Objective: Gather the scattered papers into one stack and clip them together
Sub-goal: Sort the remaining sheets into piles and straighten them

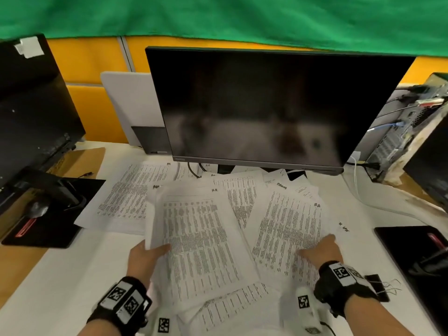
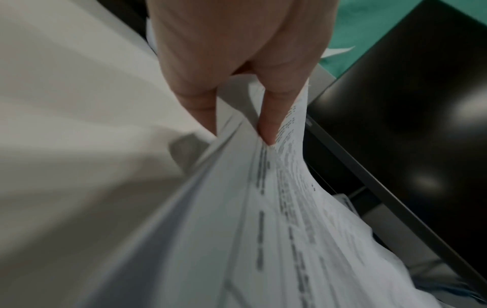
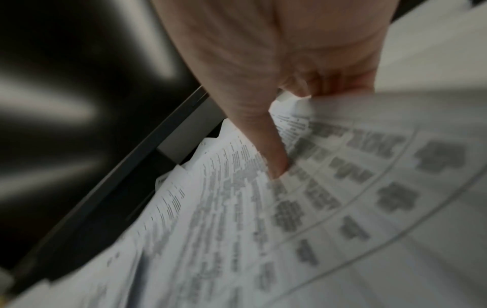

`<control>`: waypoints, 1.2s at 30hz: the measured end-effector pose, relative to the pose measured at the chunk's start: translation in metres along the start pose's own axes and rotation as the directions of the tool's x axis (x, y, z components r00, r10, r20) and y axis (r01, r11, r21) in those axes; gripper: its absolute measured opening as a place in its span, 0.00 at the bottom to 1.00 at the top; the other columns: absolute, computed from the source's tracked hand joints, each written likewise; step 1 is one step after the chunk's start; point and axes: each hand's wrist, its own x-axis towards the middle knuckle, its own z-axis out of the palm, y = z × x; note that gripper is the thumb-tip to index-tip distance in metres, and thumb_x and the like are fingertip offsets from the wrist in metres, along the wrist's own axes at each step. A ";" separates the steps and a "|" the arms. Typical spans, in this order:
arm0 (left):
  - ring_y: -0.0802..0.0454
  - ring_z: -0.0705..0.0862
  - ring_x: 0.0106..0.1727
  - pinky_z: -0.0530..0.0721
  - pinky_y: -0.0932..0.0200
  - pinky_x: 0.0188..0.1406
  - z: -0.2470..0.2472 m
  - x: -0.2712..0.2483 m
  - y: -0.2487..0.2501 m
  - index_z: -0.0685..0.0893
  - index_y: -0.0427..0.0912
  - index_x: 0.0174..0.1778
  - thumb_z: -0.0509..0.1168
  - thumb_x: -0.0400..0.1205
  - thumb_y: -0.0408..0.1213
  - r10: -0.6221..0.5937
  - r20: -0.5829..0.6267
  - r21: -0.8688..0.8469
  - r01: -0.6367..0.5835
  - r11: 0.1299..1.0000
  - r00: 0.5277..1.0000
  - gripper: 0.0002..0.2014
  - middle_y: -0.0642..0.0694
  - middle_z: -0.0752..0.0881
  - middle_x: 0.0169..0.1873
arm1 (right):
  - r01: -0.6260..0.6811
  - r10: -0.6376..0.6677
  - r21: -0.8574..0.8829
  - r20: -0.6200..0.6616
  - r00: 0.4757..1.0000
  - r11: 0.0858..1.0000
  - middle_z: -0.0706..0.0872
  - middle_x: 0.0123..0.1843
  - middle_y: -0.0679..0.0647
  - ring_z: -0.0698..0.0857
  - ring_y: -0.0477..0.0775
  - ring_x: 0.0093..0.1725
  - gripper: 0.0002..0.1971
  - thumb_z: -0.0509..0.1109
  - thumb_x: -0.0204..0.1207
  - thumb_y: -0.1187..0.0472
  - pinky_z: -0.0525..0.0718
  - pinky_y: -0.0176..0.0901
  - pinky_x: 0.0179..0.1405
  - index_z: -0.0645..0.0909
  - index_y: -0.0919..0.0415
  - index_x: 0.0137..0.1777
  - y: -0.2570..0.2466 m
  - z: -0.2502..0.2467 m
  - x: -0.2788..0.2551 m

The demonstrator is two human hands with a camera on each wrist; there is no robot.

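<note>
Landmark: monitor (image 1: pixel 254 105).
Papers (image 1: pixel 135 190): lay scattered before monitor.
Left hand (image 1: pixel 148 254): pinched sheaf (image 1: pixel 198 241), thumb on top, sheaf fanned toward monitor.
Right hand (image 1: pixel 320 251): gripped sheet (image 1: pixel 288 229), thumb on print.
Binder clip (image 1: pixel 377 287): beside right wrist.

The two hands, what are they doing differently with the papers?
The left hand pinches a lifted bundle of papers, thumb on top. The right hand grips a sheet lying lower in the pile on the table, thumb on top, other fingers curled at its edge. Both wear black wrist straps and hold printed pages.
</note>
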 end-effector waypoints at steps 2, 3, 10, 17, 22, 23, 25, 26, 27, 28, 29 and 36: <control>0.38 0.84 0.49 0.81 0.48 0.54 -0.011 0.002 0.003 0.81 0.28 0.61 0.73 0.73 0.25 0.006 -0.007 -0.023 -0.006 1.000 1.000 0.20 0.34 0.86 0.49 | 0.054 -0.054 0.055 0.014 0.998 0.997 0.77 0.68 0.70 0.79 0.69 0.66 0.36 0.78 0.69 0.63 0.81 0.54 0.61 0.64 0.72 0.73 0.004 0.000 0.003; 0.37 0.84 0.49 0.82 0.46 0.55 -0.017 0.003 0.007 0.81 0.28 0.62 0.72 0.74 0.24 0.009 -0.008 -0.034 -0.010 0.999 1.000 0.20 0.34 0.86 0.49 | 0.099 -0.099 0.061 0.011 0.995 0.993 0.79 0.68 0.70 0.80 0.68 0.65 0.30 0.74 0.72 0.64 0.80 0.53 0.61 0.68 0.72 0.71 0.005 0.000 0.002; 0.38 0.85 0.50 0.82 0.44 0.56 -0.044 0.017 0.021 0.81 0.31 0.60 0.70 0.76 0.26 0.020 -0.021 -0.044 -0.021 0.999 1.000 0.17 0.35 0.87 0.49 | 0.372 -0.383 0.142 0.059 0.922 0.917 0.83 0.47 0.56 0.82 0.55 0.43 0.16 0.67 0.80 0.59 0.79 0.38 0.32 0.79 0.68 0.64 -0.031 0.017 -0.016; 0.38 0.87 0.46 0.85 0.51 0.44 -0.032 0.019 0.005 0.83 0.32 0.57 0.72 0.75 0.27 -0.003 -0.006 0.011 0.003 1.000 1.000 0.15 0.35 0.88 0.46 | 0.370 -0.365 -0.170 0.061 0.929 0.913 0.76 0.69 0.63 0.74 0.62 0.69 0.35 0.76 0.70 0.52 0.76 0.51 0.68 0.67 0.68 0.72 -0.080 0.053 -0.025; 0.37 0.87 0.49 0.84 0.47 0.51 -0.033 0.019 0.002 0.83 0.31 0.58 0.72 0.74 0.26 -0.031 -0.022 0.003 0.031 1.000 0.999 0.16 0.34 0.88 0.48 | 0.318 -0.307 -0.074 0.128 0.943 0.945 0.77 0.70 0.64 0.80 0.61 0.67 0.34 0.74 0.74 0.63 0.82 0.44 0.59 0.62 0.69 0.75 -0.090 0.060 -0.023; 0.36 0.86 0.49 0.84 0.46 0.51 -0.034 0.019 0.002 0.83 0.31 0.58 0.72 0.74 0.26 -0.030 -0.023 0.002 0.030 1.000 0.999 0.16 0.34 0.88 0.49 | 0.327 -0.316 -0.065 0.140 0.938 0.943 0.80 0.67 0.63 0.82 0.60 0.63 0.27 0.71 0.76 0.65 0.81 0.42 0.53 0.66 0.68 0.73 -0.089 0.059 -0.022; 0.36 0.86 0.50 0.84 0.45 0.53 -0.036 0.019 0.004 0.83 0.31 0.58 0.72 0.74 0.26 -0.024 -0.029 0.004 0.024 1.000 0.999 0.16 0.34 0.88 0.49 | 0.348 -0.342 -0.037 0.114 0.933 0.937 0.83 0.63 0.61 0.84 0.60 0.59 0.18 0.66 0.78 0.65 0.83 0.44 0.53 0.73 0.66 0.68 -0.080 0.055 -0.021; 0.36 0.86 0.50 0.84 0.46 0.53 -0.037 0.018 0.006 0.83 0.32 0.57 0.72 0.74 0.26 -0.019 -0.031 0.005 0.020 1.000 0.999 0.15 0.35 0.88 0.49 | 0.347 -0.345 -0.003 0.087 0.934 0.938 0.84 0.63 0.62 0.84 0.61 0.58 0.17 0.64 0.79 0.63 0.84 0.46 0.55 0.75 0.65 0.67 -0.075 0.050 -0.021; 0.37 0.86 0.49 0.83 0.46 0.53 -0.039 0.018 0.007 0.82 0.33 0.57 0.72 0.75 0.26 -0.015 -0.027 0.006 0.015 1.000 1.000 0.15 0.35 0.88 0.49 | 0.339 -0.340 0.029 0.053 0.939 0.940 0.84 0.64 0.62 0.84 0.62 0.59 0.18 0.63 0.80 0.62 0.83 0.47 0.56 0.74 0.65 0.69 -0.068 0.045 -0.021; 0.38 0.86 0.48 0.83 0.47 0.52 -0.040 0.018 0.008 0.82 0.34 0.57 0.71 0.75 0.26 -0.013 -0.023 0.004 0.013 1.000 1.000 0.15 0.36 0.88 0.48 | 0.317 -0.318 0.013 0.022 0.948 0.948 0.82 0.65 0.63 0.83 0.63 0.61 0.20 0.62 0.81 0.61 0.82 0.46 0.56 0.72 0.65 0.71 -0.061 0.040 -0.022; 0.39 0.85 0.47 0.83 0.47 0.52 -0.041 0.018 0.008 0.82 0.35 0.57 0.71 0.75 0.26 -0.010 -0.018 0.002 0.010 1.000 1.000 0.14 0.36 0.87 0.47 | 0.281 -0.282 -0.051 -0.012 0.959 0.958 0.80 0.67 0.63 0.80 0.64 0.64 0.21 0.62 0.81 0.58 0.80 0.47 0.57 0.71 0.64 0.72 -0.053 0.035 -0.023; 0.38 0.86 0.45 0.84 0.47 0.50 -0.031 0.015 0.003 0.83 0.32 0.57 0.71 0.75 0.26 -0.012 0.003 -0.004 0.012 1.000 1.000 0.14 0.34 0.88 0.46 | 0.177 -0.188 -0.236 -0.025 0.982 0.955 0.73 0.67 0.64 0.73 0.63 0.67 0.20 0.65 0.78 0.55 0.76 0.50 0.64 0.76 0.64 0.67 -0.010 0.025 -0.018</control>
